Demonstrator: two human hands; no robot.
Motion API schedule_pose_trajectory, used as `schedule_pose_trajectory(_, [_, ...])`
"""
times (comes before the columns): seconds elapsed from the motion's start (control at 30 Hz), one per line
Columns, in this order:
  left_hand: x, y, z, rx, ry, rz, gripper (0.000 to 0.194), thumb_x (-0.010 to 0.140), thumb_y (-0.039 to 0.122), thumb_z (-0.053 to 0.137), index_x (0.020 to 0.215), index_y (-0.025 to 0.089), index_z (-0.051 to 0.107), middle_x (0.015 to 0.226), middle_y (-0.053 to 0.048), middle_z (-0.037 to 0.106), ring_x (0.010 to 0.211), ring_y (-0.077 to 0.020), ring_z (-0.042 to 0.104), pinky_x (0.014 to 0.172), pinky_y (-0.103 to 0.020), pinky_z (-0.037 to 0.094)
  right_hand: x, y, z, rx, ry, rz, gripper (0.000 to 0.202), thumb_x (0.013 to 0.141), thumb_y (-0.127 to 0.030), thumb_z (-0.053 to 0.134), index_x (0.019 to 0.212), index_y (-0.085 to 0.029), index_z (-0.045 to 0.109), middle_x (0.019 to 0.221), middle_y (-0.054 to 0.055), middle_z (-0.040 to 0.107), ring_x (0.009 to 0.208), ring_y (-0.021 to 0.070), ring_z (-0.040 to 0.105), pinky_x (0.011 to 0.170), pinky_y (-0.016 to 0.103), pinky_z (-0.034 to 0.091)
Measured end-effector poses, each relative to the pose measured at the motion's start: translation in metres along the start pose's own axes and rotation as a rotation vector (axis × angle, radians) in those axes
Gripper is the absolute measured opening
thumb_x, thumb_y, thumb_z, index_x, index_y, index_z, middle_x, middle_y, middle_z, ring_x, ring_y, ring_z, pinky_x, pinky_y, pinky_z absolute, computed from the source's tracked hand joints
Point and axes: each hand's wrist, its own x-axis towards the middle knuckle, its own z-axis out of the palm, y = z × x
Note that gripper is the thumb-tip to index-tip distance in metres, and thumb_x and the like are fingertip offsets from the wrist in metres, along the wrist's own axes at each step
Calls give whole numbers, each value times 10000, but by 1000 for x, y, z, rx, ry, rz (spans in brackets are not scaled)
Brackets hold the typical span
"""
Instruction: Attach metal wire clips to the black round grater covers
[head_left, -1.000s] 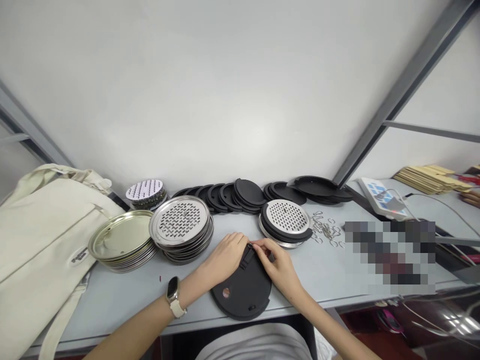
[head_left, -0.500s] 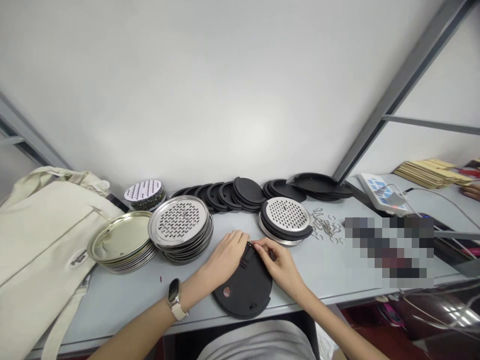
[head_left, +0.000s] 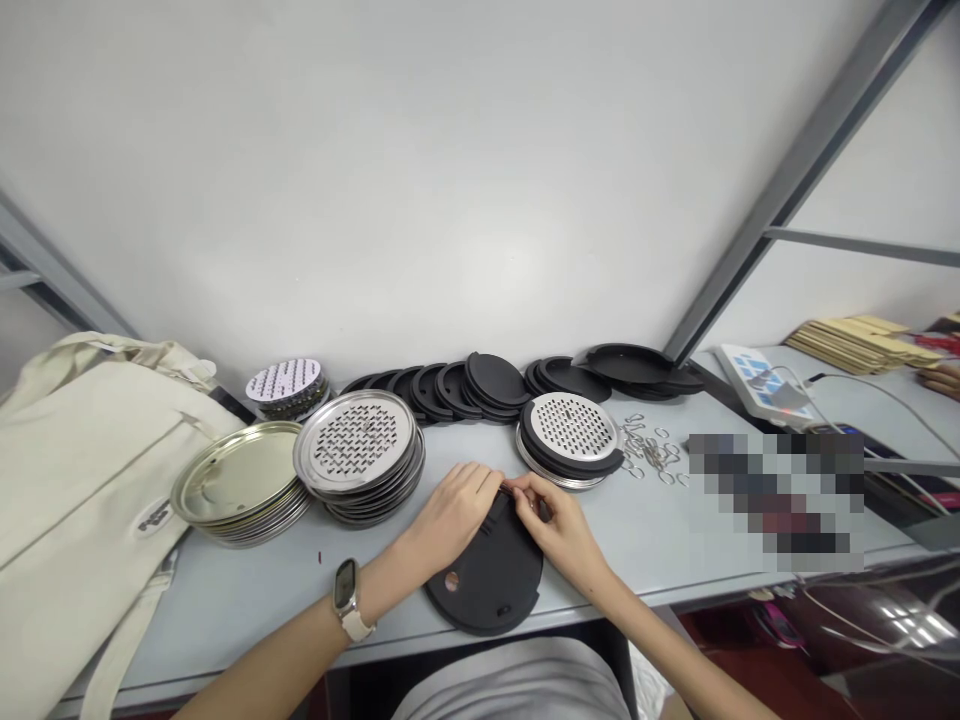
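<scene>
A round black disc with a small hole and a slot lies at the table's front edge. My left hand is closed on the disc's upper edge, its fingertips by a notched part. My right hand pinches at the same edge, its fingertips meeting those of the left. What sits between the fingertips is too small and covered to make out. Behind the right hand stands a perforated silver plate on black rings. Small metal clips lie loose to its right.
Left of my hands are a stack of grater plates, gold lids and a cream bag. Black discs line the wall. At the right stand a metal post, a white device and a blurred patch.
My left fingertips have shifted slightly right over the disc's top edge, and the small shiny piece seen between the fingers before is now covered. The disc has hardly moved.
</scene>
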Motion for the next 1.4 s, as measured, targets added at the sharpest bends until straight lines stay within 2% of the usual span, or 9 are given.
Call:
schedule_pose_trajectory(0.23, [-1, 1, -4, -38, 19, 0, 186, 1006, 200, 368, 920, 174, 531, 910, -45, 561, 848, -208, 518, 773, -335, 438, 0, -1, -2, 16, -6, 18, 245, 927, -360, 503, 788, -183, 602, 636, -25, 467, 595, 139, 434, 568, 247, 359])
schedule_pose_trajectory(0.37, [-3, 0, -3, -63, 25, -1, 165, 998, 171, 382, 936, 177, 535, 939, -45, 570, 869, -201, 527, 784, -325, 444, 0, -1, -1, 25, -3, 32, 263, 925, -376, 520, 755, -182, 576, 634, -25, 467, 592, 135, 422, 563, 250, 345])
schedule_pose_trajectory(0.6, [-3, 0, -1, -85, 62, 5, 188, 1000, 154, 359, 1093, 167, 523, 960, -54, 572, 892, -216, 527, 800, -352, 452, 1, 3, 0, 44, 6, 56, 239, 935, -403, 519, 853, -185, 569, 659, -31, 451, 616, 138, 437, 592, 257, 355])
schedule_pose_trajectory(0.87, [-3, -1, -1, -93, 49, -15, 183, 1012, 193, 353, 936, 176, 518, 931, -39, 554, 872, -203, 520, 789, -333, 447, 2, 9, -1, 57, -41, 68, 242, 924, -427, 537, 920, -188, 579, 718, -15, 468, 655, 152, 449, 617, 271, 378])
schedule_pose_trajectory(1.07, [-3, -2, -1, -78, 45, -19, 180, 1011, 191, 355, 934, 175, 517, 925, -37, 553, 867, -199, 520, 785, -324, 441, 3, 11, -5, 60, -100, 61, 239, 899, -423, 584, 956, -192, 575, 728, -18, 461, 670, 157, 459, 638, 278, 386])
schedule_pose_trajectory(1.27, [-5, -2, -5, -48, 31, -3, 175, 1002, 186, 373, 928, 177, 532, 905, -37, 571, 846, -210, 520, 790, -342, 425, 0, 9, -5, 88, -133, 61, 245, 986, -424, 415, 993, -209, 531, 712, -20, 480, 666, 157, 476, 645, 280, 386])
schedule_pose_trajectory(1.4, [-4, -4, -7, -62, 26, -9, 169, 993, 160, 388, 901, 177, 529, 898, -31, 575, 844, -202, 517, 786, -329, 413, -1, 9, -3, 153, -216, 67, 253, 987, -431, 421, 942, -208, 530, 677, -27, 491, 635, 146, 472, 624, 272, 380])
